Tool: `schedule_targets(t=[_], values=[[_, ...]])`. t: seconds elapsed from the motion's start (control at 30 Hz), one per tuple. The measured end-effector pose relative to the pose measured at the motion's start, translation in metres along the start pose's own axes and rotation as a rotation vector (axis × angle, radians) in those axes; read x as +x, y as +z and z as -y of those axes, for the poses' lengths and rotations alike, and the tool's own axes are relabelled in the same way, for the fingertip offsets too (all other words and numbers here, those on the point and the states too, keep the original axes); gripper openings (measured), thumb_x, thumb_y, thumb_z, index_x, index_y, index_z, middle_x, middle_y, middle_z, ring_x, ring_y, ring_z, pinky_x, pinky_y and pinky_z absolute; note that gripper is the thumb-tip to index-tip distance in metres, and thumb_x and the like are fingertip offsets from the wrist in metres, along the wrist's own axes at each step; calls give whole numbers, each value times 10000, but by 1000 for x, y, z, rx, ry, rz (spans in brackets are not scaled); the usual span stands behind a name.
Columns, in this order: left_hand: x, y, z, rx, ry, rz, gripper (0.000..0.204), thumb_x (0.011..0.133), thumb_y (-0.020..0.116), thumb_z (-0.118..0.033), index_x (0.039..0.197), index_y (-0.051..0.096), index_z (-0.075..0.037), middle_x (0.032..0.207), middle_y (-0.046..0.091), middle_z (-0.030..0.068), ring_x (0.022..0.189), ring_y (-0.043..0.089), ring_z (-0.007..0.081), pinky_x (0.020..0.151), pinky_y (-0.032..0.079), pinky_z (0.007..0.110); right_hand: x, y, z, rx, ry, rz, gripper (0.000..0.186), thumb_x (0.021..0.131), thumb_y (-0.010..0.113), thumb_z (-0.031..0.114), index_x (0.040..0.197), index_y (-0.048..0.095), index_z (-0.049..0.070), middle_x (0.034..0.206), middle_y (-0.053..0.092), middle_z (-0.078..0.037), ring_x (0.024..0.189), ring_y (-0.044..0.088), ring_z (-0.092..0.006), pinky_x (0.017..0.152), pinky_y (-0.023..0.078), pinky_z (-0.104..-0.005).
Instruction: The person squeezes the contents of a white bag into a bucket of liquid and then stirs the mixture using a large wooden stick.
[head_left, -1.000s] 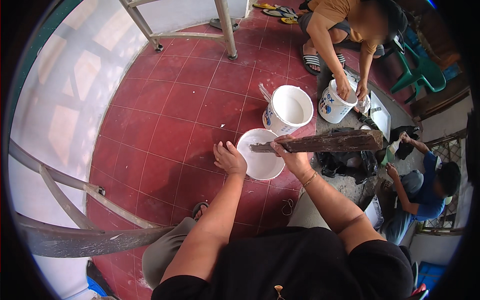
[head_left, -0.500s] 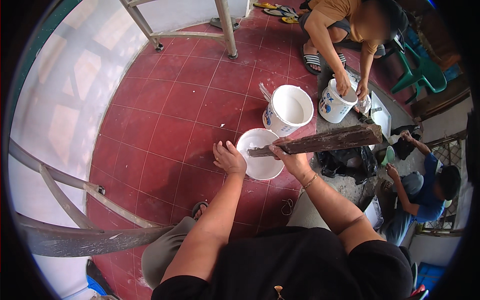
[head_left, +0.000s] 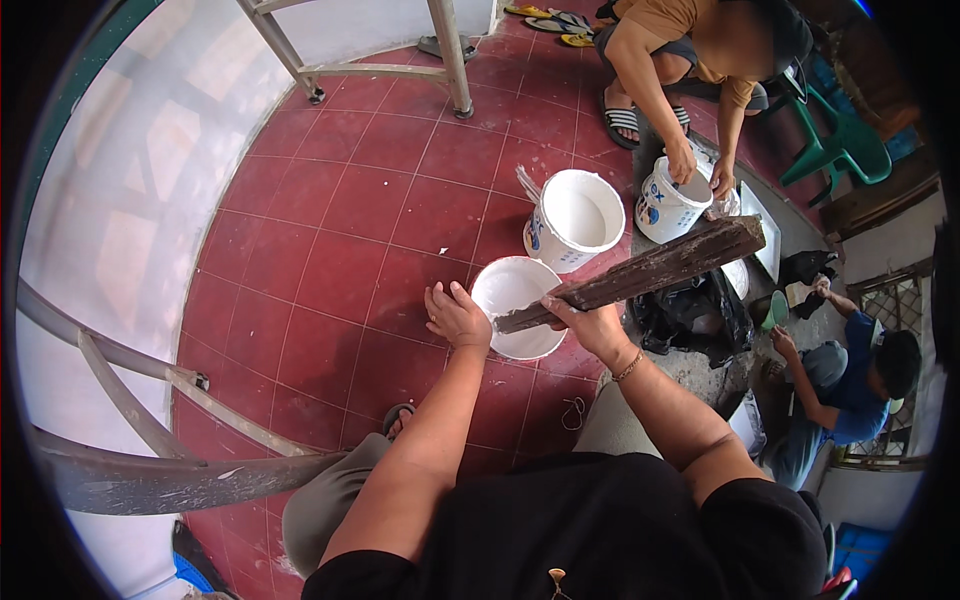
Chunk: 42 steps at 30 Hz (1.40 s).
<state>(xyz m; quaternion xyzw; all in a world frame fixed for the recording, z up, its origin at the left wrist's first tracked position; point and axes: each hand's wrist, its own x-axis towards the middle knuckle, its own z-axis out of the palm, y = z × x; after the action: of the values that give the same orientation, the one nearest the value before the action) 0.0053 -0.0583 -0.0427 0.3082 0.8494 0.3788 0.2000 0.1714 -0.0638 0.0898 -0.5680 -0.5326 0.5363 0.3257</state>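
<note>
In front of me a white bucket [head_left: 530,348] holds white paint [head_left: 505,290] or a similar white paste. My left hand [head_left: 458,315] lies against its left rim, fingers stretched out and apart. Gripped in my right hand [head_left: 590,325] is a dark, worn wooden plank [head_left: 670,265]. Its narrow lower end hangs over the bucket's opening, and its broad end points up to the right. Some of my right fingers are hidden behind the plank. Just beyond stands a second white bucket [head_left: 540,238], also with white contents, a whitened brush or stick at its left edge.
A co-worker [head_left: 650,70] bends over another white bucket [head_left: 665,215] at the far right. Another person in blue [head_left: 850,370] crouches at right with a green cup [head_left: 776,310]. A black plastic bag [head_left: 700,325] lies between. Metal frame legs [head_left: 455,60] stand far left; another frame [head_left: 190,480] is near left.
The plank has tilted, its lower end dropping slightly while the broad end swings higher and nearer me. My right hand has turned slightly with it. My left hand stays on the bucket.
</note>
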Motion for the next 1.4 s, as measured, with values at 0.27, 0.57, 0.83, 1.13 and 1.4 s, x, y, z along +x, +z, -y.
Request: schedule_targets(t=[0.27,0.57,0.83,1.13,1.4], values=[[0,-1,1,7,-8,1,629,964,251,-508,1279,442,2,1414,343,188,1316,334,354,1047,211,594,18,-37,-19,-375,-320,-118,179,832,703,157,862,662,-15,763,658,-79,695,630,-133,600,504,-271],[0,-2,-1,17,-15,30,634,963,244,-513,1289,435,-4,1420,339,175,1316,338,346,1052,208,587,-6,-33,-36,276,162,-132,247,869,651,153,950,614,-77,833,671,-150,683,673,-200,595,589,-295],[1,0,4,18,-3,12,650,961,228,-524,1275,442,4,1415,341,183,1314,337,341,1038,226,569,-24,-71,-1,494,135,-192,217,875,643,136,940,584,-62,864,664,-177,706,680,-244,589,595,-332],[1,1,5,-9,16,0,686,957,205,-542,1268,437,23,1400,343,219,1300,345,361,1028,242,546,-50,-98,45,365,-23,-193,227,887,626,144,982,578,-56,855,658,-169,720,678,-236,625,588,-337],[2,1,9,1,18,-3,669,962,211,-531,1275,434,17,1399,348,212,1301,346,352,1028,249,534,-70,-107,90,179,-175,-202,230,863,641,107,991,589,-77,879,655,-179,758,674,-233,661,588,-316]])
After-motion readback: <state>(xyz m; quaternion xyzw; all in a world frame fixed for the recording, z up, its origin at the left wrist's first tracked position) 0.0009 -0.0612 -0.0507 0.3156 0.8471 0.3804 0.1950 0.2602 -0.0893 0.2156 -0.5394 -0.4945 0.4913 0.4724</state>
